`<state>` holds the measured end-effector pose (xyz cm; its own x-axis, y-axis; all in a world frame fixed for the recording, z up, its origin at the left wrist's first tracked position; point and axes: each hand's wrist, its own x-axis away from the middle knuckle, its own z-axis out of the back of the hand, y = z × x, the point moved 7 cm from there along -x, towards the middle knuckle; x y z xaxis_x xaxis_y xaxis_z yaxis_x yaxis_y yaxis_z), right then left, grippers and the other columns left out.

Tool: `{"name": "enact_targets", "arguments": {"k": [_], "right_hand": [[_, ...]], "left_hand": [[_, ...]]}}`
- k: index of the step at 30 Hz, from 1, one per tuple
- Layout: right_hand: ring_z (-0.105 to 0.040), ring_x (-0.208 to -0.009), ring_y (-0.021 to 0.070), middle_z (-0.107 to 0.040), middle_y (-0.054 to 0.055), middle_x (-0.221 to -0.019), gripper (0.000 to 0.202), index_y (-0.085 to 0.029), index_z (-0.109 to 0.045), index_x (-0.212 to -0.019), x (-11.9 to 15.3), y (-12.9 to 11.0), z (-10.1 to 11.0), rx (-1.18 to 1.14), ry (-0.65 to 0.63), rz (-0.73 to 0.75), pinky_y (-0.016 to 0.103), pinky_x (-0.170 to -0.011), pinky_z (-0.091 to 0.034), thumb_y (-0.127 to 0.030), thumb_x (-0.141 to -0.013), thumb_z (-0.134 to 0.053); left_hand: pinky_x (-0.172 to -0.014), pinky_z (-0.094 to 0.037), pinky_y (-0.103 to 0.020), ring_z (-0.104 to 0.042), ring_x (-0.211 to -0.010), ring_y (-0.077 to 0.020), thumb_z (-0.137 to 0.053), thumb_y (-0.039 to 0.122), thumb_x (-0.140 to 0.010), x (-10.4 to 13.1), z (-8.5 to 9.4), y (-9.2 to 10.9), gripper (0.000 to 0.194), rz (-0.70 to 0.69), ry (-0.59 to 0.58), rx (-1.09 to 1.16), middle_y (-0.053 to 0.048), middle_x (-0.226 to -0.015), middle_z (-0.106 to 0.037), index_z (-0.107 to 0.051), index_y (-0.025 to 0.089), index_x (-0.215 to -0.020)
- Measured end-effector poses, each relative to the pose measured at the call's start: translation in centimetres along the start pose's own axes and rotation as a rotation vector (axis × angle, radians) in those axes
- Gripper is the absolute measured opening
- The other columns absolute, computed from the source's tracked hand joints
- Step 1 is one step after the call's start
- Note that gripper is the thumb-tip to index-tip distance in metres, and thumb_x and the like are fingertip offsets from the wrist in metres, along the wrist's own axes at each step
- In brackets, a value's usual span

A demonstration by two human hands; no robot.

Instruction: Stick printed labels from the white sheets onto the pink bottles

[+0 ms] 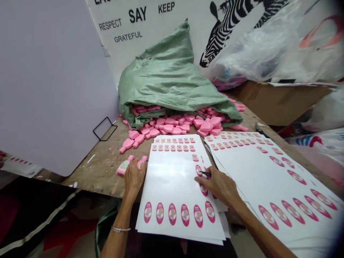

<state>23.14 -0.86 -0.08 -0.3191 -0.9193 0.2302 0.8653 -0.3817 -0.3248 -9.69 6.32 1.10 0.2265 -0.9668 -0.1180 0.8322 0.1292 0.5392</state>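
Note:
My left hand (135, 176) rests at the table's edge, its fingers closed around a small pink plastic bottle (142, 162) that they partly cover. Just left of it lies another pink bottle (124, 166) with a pale label on its face. My right hand (219, 183) pinches dark tweezers (206, 173), whose tip touches an oval pink sticker (198, 170) on the right side of a white sticker sheet (172, 182). Along this sheet's bottom runs a row of larger ovals, and small label stickers line its top. Other sheets lie beneath it.
Many pink bottles (168, 128) spill from a green sack (166, 82) at the back. A second stack of sticker sheets (249, 168) lies at right, with a dark-handled tool (260, 129) behind. A black wire stand (104, 129) supports a pale panel (53, 79) at left.

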Motion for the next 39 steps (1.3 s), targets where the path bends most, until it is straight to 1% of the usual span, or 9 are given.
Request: {"name": "enact_targets", "arguments": {"k": [3, 6, 12, 18, 22, 28, 33, 36, 39], "right_hand": [[-0.061, -0.075, 0.0232, -0.066, 0.004, -0.074, 0.037, -0.022, -0.056, -0.083, -0.1, -0.1, 0.0, -0.074, -0.033, -0.024, 0.031, -0.062, -0.036, -0.058, -0.074, -0.051], [-0.061, -0.071, 0.0216, -0.065, 0.001, -0.067, 0.035, -0.023, -0.056, -0.081, 0.2, 0.2, -0.1, -0.149, -0.053, -0.037, 0.03, -0.061, -0.035, -0.057, -0.077, -0.048], [-0.061, -0.067, 0.0191, -0.067, 0.0, -0.069, 0.026, -0.024, -0.055, -0.079, 0.7, 0.6, -0.6, -0.242, -0.043, -0.026, 0.028, -0.059, -0.034, -0.048, -0.08, -0.046], [-0.061, -0.072, 0.0215, -0.067, 0.001, -0.073, 0.025, -0.024, -0.054, -0.088, 1.8, 0.2, 0.1, -0.2, 0.045, -0.001, 0.03, -0.062, -0.035, -0.047, -0.08, -0.047], [-0.059, -0.072, 0.0213, -0.066, 0.002, -0.077, 0.028, -0.023, -0.053, -0.082, 1.7, 0.0, -0.5, -0.234, 0.024, 0.014, 0.031, -0.063, -0.035, -0.05, -0.076, -0.052], [-0.056, -0.066, 0.0164, -0.06, 0.0, -0.071, 0.028, -0.02, -0.05, -0.077, 0.4, -0.6, -1.1, -0.637, -0.02, 0.085, 0.03, -0.063, -0.042, -0.045, -0.07, -0.06], [-0.064, -0.075, 0.0198, -0.067, 0.006, -0.091, 0.052, -0.017, -0.052, -0.11, 0.9, 0.0, -0.7, -1.073, -0.078, -0.004, 0.033, -0.067, -0.05, -0.044, -0.069, -0.066], [-0.066, -0.083, 0.0232, -0.069, 0.009, -0.096, 0.052, -0.015, -0.058, -0.111, 1.3, 0.5, -0.9, -1.099, -0.123, -0.015, 0.033, -0.071, -0.052, -0.045, -0.069, -0.067], [-0.065, -0.092, 0.0261, -0.069, 0.011, -0.103, 0.047, -0.014, -0.064, -0.102, 1.3, 0.8, -0.9, -1.016, -0.036, 0.019, 0.035, -0.078, -0.052, -0.044, -0.066, -0.069]], "left_hand": [[-0.086, -0.042, -0.042, -0.048, -0.111, -0.0334, -0.05, 0.028, -0.083, 1.2, 0.5, 1.0, 0.034, -0.08, 0.18, -0.125, -0.02, -0.119, -0.054, -0.059, 0.011, -0.111], [-0.09, -0.04, -0.047, -0.045, -0.114, -0.0341, -0.05, 0.023, -0.084, 3.2, 0.9, 2.7, 0.033, -0.241, 0.342, -0.257, -0.019, -0.127, -0.048, -0.059, 0.012, -0.114], [-0.103, -0.027, -0.056, -0.045, -0.12, -0.0331, -0.046, 0.023, -0.088, 6.8, -1.9, 4.9, 0.024, -0.465, 0.252, -0.325, -0.019, -0.128, -0.053, -0.064, 0.012, -0.1], [-0.107, -0.007, -0.064, -0.049, -0.121, -0.0309, -0.04, 0.022, -0.091, 6.8, -3.9, 4.0, 0.033, -0.378, 0.208, -0.266, -0.018, -0.126, -0.057, -0.058, 0.011, -0.116], [-0.109, -0.013, -0.06, -0.048, -0.122, -0.0304, -0.037, 0.024, -0.092, 6.4, -4.8, 3.2, 0.037, -0.309, 0.178, -0.209, -0.02, -0.129, -0.054, -0.055, 0.008, -0.12], [-0.107, -0.017, -0.061, -0.045, -0.124, -0.0316, -0.036, 0.027, -0.092, 6.6, -5.2, 2.9, 0.04, -0.292, 0.179, -0.144, -0.022, -0.131, -0.051, -0.054, 0.007, -0.122], [-0.108, -0.017, -0.059, -0.041, -0.128, -0.0315, -0.035, 0.032, -0.092, 6.5, -5.6, 2.2, 0.042, -0.282, 0.172, -0.096, -0.022, -0.134, -0.048, -0.052, 0.008, -0.123], [-0.108, -0.021, -0.055, -0.039, -0.129, -0.0308, -0.036, 0.033, -0.092, 6.4, -5.7, 2.0, 0.043, -0.28, 0.163, -0.063, -0.021, -0.135, -0.047, -0.052, 0.008, -0.123], [-0.106, -0.025, -0.056, -0.04, -0.128, -0.0326, -0.035, 0.032, -0.091, 6.3, -5.7, 2.4, 0.044, -0.271, 0.149, -0.077, -0.023, -0.133, -0.049, -0.052, 0.006, -0.123]]}}
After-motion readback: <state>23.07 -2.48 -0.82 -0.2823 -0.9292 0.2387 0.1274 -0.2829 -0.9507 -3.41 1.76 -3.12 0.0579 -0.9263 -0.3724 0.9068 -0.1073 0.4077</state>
